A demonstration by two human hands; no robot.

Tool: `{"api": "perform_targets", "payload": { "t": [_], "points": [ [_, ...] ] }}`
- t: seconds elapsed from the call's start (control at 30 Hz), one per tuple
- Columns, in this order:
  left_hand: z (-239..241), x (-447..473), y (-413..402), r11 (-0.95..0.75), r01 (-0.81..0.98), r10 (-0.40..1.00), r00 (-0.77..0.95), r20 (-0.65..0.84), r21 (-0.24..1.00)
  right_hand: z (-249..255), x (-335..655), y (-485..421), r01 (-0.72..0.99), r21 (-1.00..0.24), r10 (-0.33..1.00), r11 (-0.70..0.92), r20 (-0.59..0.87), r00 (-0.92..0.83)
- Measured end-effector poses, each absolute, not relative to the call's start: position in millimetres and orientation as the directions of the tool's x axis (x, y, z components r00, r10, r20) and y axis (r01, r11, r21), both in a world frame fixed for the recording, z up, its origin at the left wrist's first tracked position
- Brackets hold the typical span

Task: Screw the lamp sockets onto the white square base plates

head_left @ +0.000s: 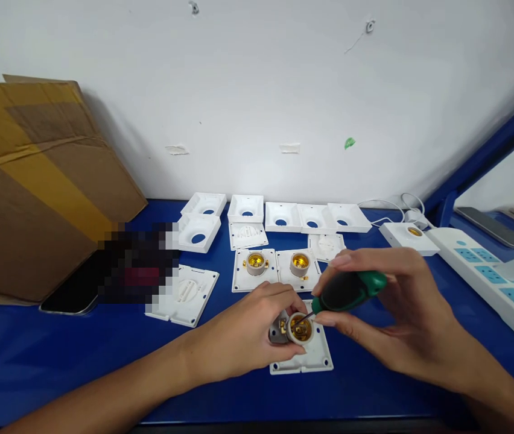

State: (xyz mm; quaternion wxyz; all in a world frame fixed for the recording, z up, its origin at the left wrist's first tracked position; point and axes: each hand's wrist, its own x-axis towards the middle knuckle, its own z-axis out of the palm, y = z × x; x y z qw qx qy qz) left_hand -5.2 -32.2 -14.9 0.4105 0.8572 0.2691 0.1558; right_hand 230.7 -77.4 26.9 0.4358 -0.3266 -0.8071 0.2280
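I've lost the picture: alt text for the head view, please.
The right hand angles a green screwdriver into a socket that the left hand grips over a white plate on a blue table. Beyond are two plates bearing sockets and a row of white housings; a power strip lies to the right.

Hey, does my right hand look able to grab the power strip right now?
Probably not as is: the right hand holds the screwdriver, though nothing seems to block its way to the power strip.

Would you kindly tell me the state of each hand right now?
Left hand: closed, holding a round, pale lamp socket with gold-coloured metal lining.
Right hand: closed, holding a screwdriver with a green-and-black handle, its shaft in the socket.
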Motion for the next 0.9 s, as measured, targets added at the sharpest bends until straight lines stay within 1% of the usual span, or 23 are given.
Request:
{"api": "perform_targets", "payload": {
  "t": [0.13,0.3,0.37,0.57,0.73,0.9],
  "points": [
    [-18,-6,-32,-0.517,0.342,0.595,0.803,0.042,0.784,30,231,-77,0.47,-0.541,0.716,0.698,0.504,-0.483],
    [-16,-6,-32,-0.508,0.35,0.602,0.798,0.034,0.787,31,230,-75,0.456,-0.605,0.756,0.653,0.497,-0.425],
    [-15,-6,-32,-0.502,0.359,0.608,0.794,0.026,0.787,29,229,-74,0.455,-0.609,0.76,0.649,0.495,-0.422],
    [-16,-5,-33,-0.504,0.364,0.609,0.793,0.024,0.784,30,231,-73,0.454,-0.598,0.747,0.661,0.462,-0.478],
    [-17,-6,-32,-0.497,0.335,0.599,0.8,0.037,0.801,38,239,-73,0.449,-0.566,0.699,0.691,0.367,-0.613],
    [-17,-5,-32,-0.495,0.344,0.611,0.791,0.038,0.798,38,234,-71,0.446,-0.56,0.7,0.698,0.405,-0.588]
  ]
}}
